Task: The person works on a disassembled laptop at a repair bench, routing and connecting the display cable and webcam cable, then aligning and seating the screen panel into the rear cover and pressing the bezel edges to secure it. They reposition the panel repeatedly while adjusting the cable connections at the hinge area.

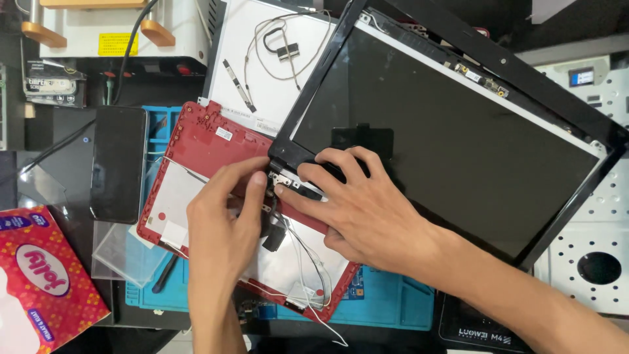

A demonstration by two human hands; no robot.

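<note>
A red laptop lid shell [203, 141] lies on a blue work mat [393, 301], inner side up, with thin wires running across its silver lining. A black display panel [458, 131] in its frame rests tilted over the shell's right part. My left hand [223, 229] pinches at the metal hinge bracket [285, 180] at the panel's lower left corner. My right hand [357, 203] presses flat on the same corner, fingertips on the hinge and the panel's edge. A small black part [274, 237] sits just below my left fingers.
A dark phone [118, 164] lies face up at the left. A red patterned tissue pack [42, 275] is at the lower left. A white sheet [275, 59] with cables and a thin strip lies behind the shell. A perforated white metal plate [590, 255] is at the right.
</note>
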